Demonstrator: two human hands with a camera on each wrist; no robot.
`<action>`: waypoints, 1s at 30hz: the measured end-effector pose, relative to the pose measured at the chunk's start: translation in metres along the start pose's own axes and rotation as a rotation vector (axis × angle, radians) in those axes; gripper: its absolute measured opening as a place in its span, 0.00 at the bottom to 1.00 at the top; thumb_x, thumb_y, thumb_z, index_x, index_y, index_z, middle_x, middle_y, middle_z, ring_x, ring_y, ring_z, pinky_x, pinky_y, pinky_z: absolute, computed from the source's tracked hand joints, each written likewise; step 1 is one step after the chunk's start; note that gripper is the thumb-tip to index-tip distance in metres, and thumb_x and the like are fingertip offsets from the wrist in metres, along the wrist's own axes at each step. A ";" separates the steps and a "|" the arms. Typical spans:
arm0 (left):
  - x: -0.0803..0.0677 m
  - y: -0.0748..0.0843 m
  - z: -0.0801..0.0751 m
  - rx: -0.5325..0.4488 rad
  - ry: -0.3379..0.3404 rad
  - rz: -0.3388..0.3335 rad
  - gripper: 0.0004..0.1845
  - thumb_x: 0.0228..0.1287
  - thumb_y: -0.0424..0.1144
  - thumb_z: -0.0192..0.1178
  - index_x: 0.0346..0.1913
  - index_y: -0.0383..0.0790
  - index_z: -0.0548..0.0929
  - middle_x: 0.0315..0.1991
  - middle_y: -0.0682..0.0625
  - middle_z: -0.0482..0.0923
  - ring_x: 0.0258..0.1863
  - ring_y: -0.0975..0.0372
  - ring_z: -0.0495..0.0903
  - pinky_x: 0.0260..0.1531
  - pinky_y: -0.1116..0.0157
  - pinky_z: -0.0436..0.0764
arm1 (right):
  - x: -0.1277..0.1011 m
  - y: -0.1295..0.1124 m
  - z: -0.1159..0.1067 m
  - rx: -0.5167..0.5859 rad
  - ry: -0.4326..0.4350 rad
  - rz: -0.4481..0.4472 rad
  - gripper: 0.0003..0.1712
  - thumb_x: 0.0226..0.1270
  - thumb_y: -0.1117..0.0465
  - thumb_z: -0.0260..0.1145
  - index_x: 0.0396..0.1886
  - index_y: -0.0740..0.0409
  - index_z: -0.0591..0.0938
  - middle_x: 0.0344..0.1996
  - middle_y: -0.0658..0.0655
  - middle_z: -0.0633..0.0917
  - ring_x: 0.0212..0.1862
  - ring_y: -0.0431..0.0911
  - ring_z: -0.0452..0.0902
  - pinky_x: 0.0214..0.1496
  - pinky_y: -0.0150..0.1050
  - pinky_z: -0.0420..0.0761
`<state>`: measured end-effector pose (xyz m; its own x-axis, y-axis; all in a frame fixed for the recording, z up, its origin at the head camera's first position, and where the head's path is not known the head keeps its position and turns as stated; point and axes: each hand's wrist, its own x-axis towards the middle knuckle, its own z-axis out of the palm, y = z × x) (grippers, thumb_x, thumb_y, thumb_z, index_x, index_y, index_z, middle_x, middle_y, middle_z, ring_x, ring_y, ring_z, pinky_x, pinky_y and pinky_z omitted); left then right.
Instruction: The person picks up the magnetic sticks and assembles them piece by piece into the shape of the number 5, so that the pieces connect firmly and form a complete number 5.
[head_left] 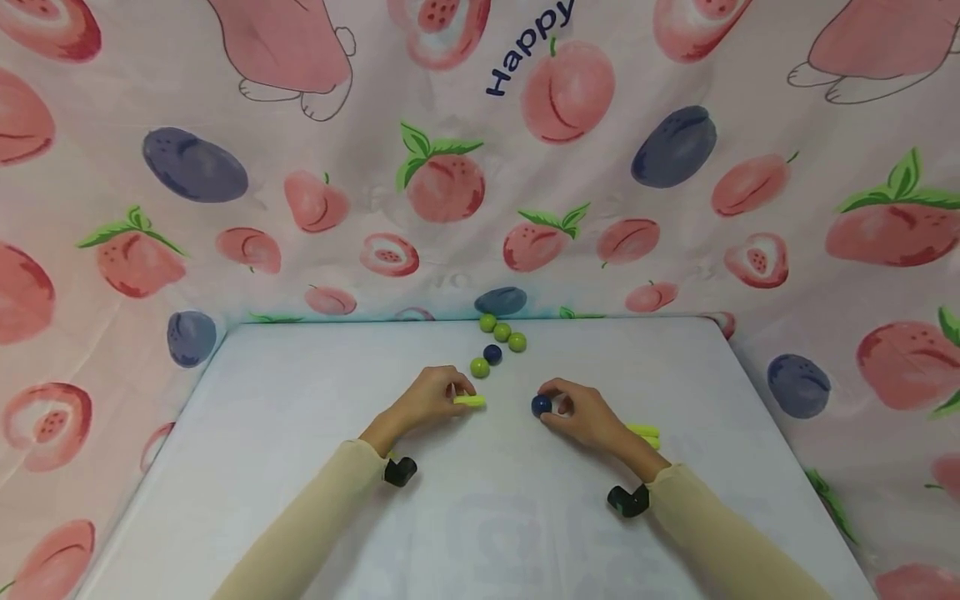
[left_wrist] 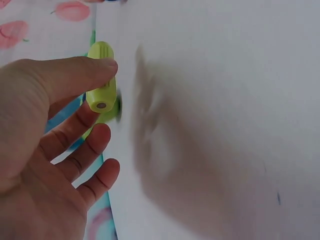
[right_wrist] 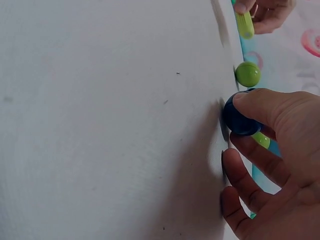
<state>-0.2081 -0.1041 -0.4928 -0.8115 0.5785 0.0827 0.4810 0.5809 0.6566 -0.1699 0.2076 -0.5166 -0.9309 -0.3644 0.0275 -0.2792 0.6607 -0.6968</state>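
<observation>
Biggest risk, judging from the head view: the blue ball point(head_left: 541, 406) is round and sits on a smooth white table point(head_left: 300, 433), so if the right hand point(head_left: 581, 414) eases its pinch w/o support, the ball could roll off toward the loose cluster of balls nearby and knock them apart. The nearest green ball point(head_left: 480, 367) lies just beside the left hand point(head_left: 431, 398), so a careless sweep there would nudge it too. The yellow-green stick point(head_left: 469, 401) is held only near one end; it could pivot or slip out.

Grips: the right hand's thumb and forefinger are closed round the blue ball, pinching it at table level, other fingers loosely spread beside it (clear in the right wrist view). The left hand pinches the stick btw thumb and forefinger; remaining fingers hang relaxed and apart, per the left wrist view.

The ball sits center-table, right of the stick, the two well apart. More yellow-green sticks point(head_left: 643, 433) lie by the right wrist, partly hidden.
</observation>
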 end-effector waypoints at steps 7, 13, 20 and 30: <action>0.017 0.011 0.017 0.006 -0.022 0.017 0.09 0.58 0.32 0.75 0.42 0.41 0.91 0.32 0.55 0.81 0.31 0.62 0.74 0.34 0.68 0.75 | 0.001 0.000 -0.001 0.004 0.004 0.007 0.23 0.65 0.61 0.75 0.59 0.53 0.82 0.52 0.51 0.85 0.42 0.44 0.76 0.46 0.38 0.79; 0.026 0.017 0.028 -0.006 -0.032 0.016 0.09 0.59 0.31 0.74 0.43 0.40 0.91 0.31 0.55 0.82 0.30 0.64 0.74 0.33 0.69 0.75 | 0.002 -0.001 0.000 0.026 0.016 -0.015 0.23 0.64 0.62 0.76 0.58 0.53 0.82 0.51 0.51 0.85 0.42 0.45 0.77 0.45 0.38 0.79; 0.031 0.022 0.038 -0.009 -0.015 0.035 0.09 0.60 0.33 0.74 0.44 0.41 0.91 0.33 0.54 0.81 0.31 0.65 0.73 0.34 0.68 0.75 | 0.001 0.001 0.000 0.036 0.019 -0.022 0.22 0.64 0.62 0.76 0.58 0.53 0.83 0.51 0.52 0.85 0.41 0.44 0.77 0.43 0.37 0.78; 0.040 0.030 0.046 0.004 -0.047 -0.017 0.10 0.63 0.34 0.73 0.47 0.41 0.90 0.36 0.52 0.81 0.34 0.63 0.74 0.37 0.68 0.75 | -0.001 0.005 0.000 0.052 0.039 0.004 0.23 0.64 0.63 0.76 0.58 0.53 0.83 0.49 0.52 0.86 0.39 0.44 0.77 0.41 0.36 0.77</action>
<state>-0.2111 -0.0369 -0.5038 -0.8033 0.5945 0.0361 0.4684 0.5931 0.6549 -0.1708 0.2114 -0.5198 -0.9406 -0.3356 0.0515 -0.2638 0.6269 -0.7331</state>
